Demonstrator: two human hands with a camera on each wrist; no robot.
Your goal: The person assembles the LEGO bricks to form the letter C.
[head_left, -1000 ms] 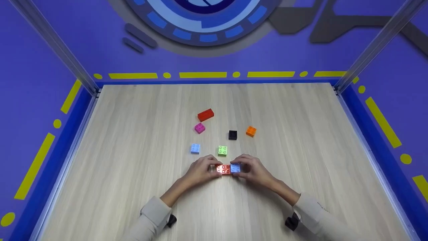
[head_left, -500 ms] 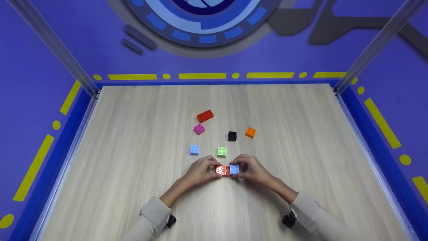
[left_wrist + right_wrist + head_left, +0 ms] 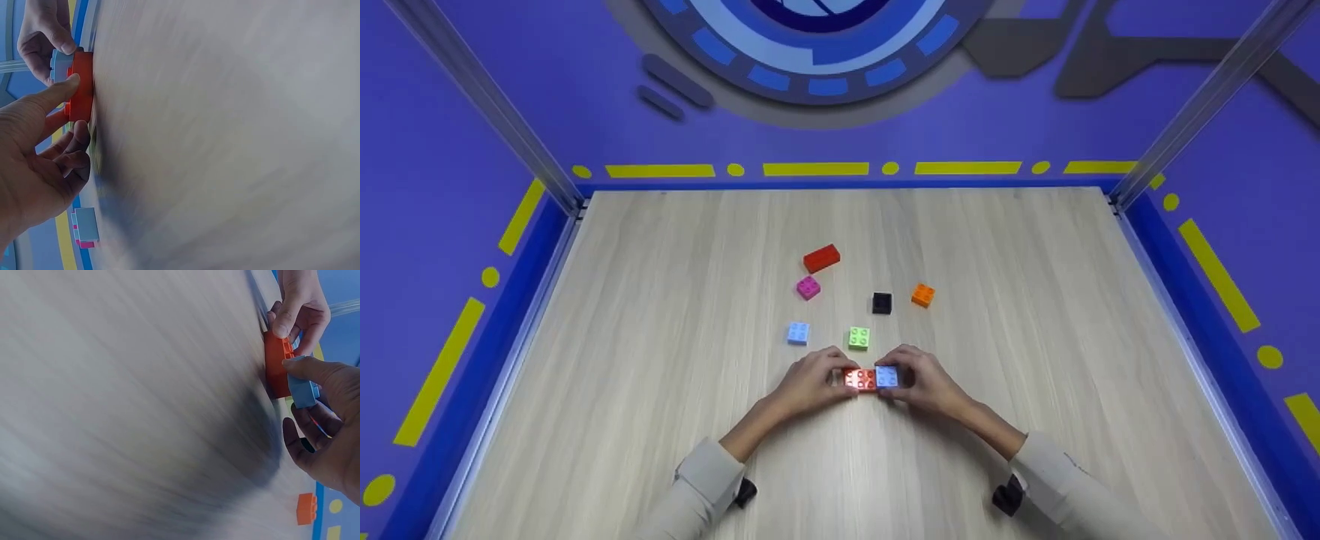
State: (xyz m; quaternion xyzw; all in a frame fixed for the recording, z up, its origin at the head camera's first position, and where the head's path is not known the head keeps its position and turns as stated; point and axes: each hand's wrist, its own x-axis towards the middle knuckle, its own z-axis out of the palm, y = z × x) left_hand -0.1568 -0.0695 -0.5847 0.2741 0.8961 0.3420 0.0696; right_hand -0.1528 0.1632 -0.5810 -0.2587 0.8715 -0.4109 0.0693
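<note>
My left hand [image 3: 808, 381] pinches the left part of a red toy building brick [image 3: 864, 380] between thumb and fingers, low over the table. A light blue brick [image 3: 886, 376] is at the red brick's right end, on its studded side, and the thumb and fingers of my right hand [image 3: 928, 382] grip it. The right wrist view has the blue brick [image 3: 302, 387] touching the red brick [image 3: 275, 363]; whether it is fully pressed down, I cannot tell. Just beyond the hands lies a lime green brick [image 3: 859, 338], apart from both.
Farther back on the wooden table [image 3: 675, 300] lie a second light blue brick [image 3: 799, 334], a pink brick [image 3: 808, 288], a long red brick [image 3: 821, 259], a black brick [image 3: 882, 303] and an orange brick [image 3: 923, 295]. Blue-purple panels [image 3: 840, 142] wall the back and sides.
My right wrist and sleeve have shifted slightly to the left. Both hands keep their hold on the same bricks, and the loose bricks lie where they were.
</note>
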